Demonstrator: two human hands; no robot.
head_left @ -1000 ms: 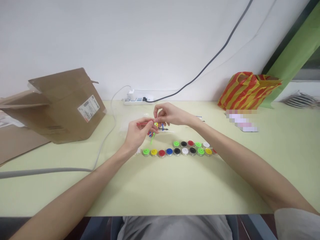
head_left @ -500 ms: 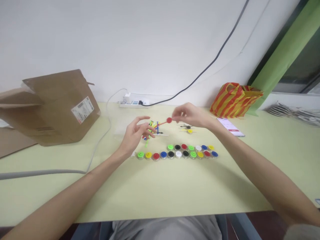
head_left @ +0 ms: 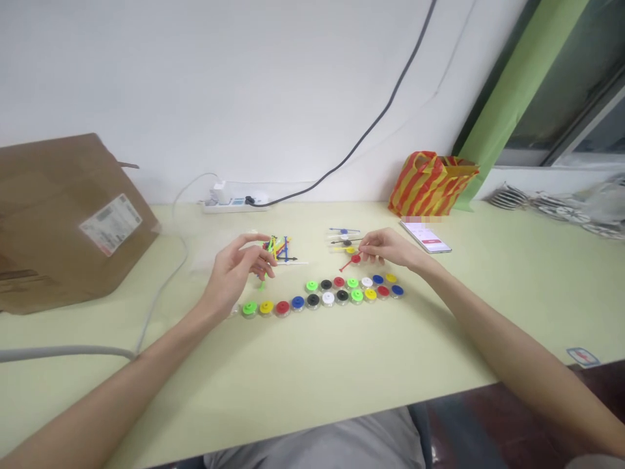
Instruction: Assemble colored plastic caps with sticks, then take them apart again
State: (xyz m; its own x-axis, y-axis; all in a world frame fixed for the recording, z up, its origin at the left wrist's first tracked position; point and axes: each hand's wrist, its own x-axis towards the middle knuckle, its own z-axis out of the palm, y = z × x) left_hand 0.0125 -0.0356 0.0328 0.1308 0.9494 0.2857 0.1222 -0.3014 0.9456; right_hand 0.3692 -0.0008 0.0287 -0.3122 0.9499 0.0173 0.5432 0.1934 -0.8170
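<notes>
- My left hand (head_left: 233, 270) hovers with loosely curled fingers, holding nothing; the loose pile of coloured pins (head_left: 278, 249) lies just beyond its fingertips.
- Just below both hands runs the double row of coloured caps (head_left: 332, 294).
- My right hand (head_left: 388, 247) pinches the red pin (head_left: 352, 260), lowering it beside three sorted pins (head_left: 344, 240); most remain piled.

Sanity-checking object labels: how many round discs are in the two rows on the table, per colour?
green discs: 4
yellow discs: 3
red discs: 3
blue discs: 3
black discs: 3
white discs: 2
Total: 18, not counting an unclear pale piece at the row's left end.
</notes>
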